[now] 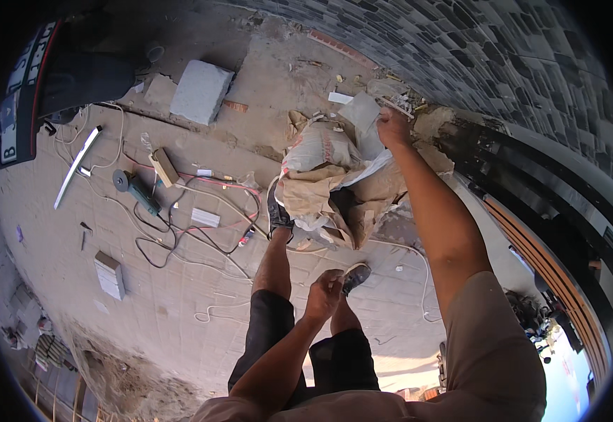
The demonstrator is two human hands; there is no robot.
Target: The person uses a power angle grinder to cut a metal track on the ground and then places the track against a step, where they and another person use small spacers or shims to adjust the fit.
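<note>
My right hand (393,128) reaches to the upper right, fingers closed on pale plastic sheeting (365,123) at the top of a heap of torn brown paper sacks (310,193) and a crumpled white sack (320,144). Beside it lies whitish rubble (384,91). My left hand (324,299) is low in the middle, above my legs, its fingers curled together; what they hold, if anything, I cannot make out. One of my shoes (278,207) is against the sacks, the other (355,276) is behind my left hand.
An angle grinder (137,190), tangled cords (170,239), a long white strip (78,165), a wooden block (164,165) and tile stacks (108,274) lie on the paving at left. A pale slab (201,91) is farther forward. A stone-tiled wall (503,56) and dark metal frame (545,190) bound the right.
</note>
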